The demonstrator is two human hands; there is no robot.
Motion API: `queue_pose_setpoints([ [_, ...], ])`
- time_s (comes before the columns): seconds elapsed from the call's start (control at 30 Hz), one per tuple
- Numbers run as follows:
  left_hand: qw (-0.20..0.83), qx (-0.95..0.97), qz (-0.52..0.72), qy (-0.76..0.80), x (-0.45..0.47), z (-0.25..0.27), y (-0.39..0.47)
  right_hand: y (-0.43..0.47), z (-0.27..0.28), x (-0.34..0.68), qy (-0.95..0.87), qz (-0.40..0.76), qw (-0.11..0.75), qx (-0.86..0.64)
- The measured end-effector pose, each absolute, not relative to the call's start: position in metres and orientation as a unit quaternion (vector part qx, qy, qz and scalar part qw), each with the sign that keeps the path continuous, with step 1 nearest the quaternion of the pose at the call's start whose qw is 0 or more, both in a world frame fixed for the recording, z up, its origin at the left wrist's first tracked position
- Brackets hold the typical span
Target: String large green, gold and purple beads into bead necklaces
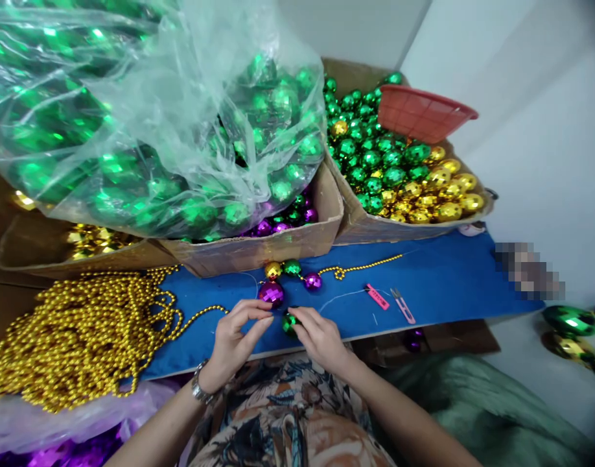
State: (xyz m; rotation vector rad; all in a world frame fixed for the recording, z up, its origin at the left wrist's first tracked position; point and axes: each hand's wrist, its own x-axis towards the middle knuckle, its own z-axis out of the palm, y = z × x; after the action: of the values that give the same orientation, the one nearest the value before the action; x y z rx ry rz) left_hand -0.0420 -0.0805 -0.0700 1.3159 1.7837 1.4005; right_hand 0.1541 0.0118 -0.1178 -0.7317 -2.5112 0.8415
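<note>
My right hand (321, 338) has its fingers closed round a small shiny green ball (288, 323) above the front edge of the blue table. Facing it, my left hand (239, 332) is closed with thumb and forefinger drawn together; whatever lies between them is too small to make out. Just beyond the left fingertips sits a larger purple ball (271, 294). Behind it a gold ball (273, 270), a green ball (292, 268) and a smaller purple ball (312, 281) lie in a row. A gold bead chain (365, 264) runs off to the right from them.
A heap of gold bead strands (83, 331) covers the left of the blue table (453, 279). Pink thread snips (403, 306) and a pink tag (377, 296) with thread lie right. Behind stand cardboard boxes (258, 251) of balls, a plastic bag (181, 130) and a red basket (424, 113).
</note>
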Motion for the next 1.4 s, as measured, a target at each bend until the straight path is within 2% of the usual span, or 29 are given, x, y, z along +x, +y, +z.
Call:
queue_pose_setpoints([
  [0.1,0.256,0.474,0.544,0.643,-0.039,-0.052,-0.074,0.012,-0.116,0.143,-0.9,0.304,0.202,-0.239],
  [0.23,0.289,0.425,0.581,0.632,-0.032,-0.061,-0.075,0.017,-0.118,0.147,-0.89,0.333,0.207,-0.233],
  [0.43,0.369,0.556,0.472,0.576,-0.011,-0.1,-0.068,0.021,-0.084,0.152,-0.808,0.477,0.232,-0.257],
  [0.63,0.278,0.727,0.378,0.501,0.001,-0.112,-0.046,0.018,-0.056,0.148,-0.766,0.53,0.247,-0.268],
  [0.83,0.236,0.76,0.274,0.541,0.01,-0.133,-0.048,0.016,-0.036,0.157,-0.747,0.569,0.259,-0.226],
  [1.0,0.203,0.753,0.281,0.56,0.024,-0.132,-0.047,0.022,-0.02,0.164,-0.619,0.658,0.353,-0.244],
  [1.13,0.206,0.774,0.246,0.546,0.039,-0.136,-0.039,0.027,-0.001,0.164,-0.591,0.673,0.386,-0.218],
  [1.2,0.217,0.767,0.223,0.561,0.039,-0.136,-0.037,0.038,0.016,0.172,-0.58,0.656,0.428,-0.223],
  [1.3,0.219,0.759,0.194,0.581,0.027,-0.128,-0.039,0.069,0.043,0.198,-0.536,0.595,0.548,-0.241],
  [1.4,0.186,0.768,0.142,0.595,0.014,-0.116,-0.044,0.11,0.057,0.23,-0.496,0.521,0.639,-0.273],
])
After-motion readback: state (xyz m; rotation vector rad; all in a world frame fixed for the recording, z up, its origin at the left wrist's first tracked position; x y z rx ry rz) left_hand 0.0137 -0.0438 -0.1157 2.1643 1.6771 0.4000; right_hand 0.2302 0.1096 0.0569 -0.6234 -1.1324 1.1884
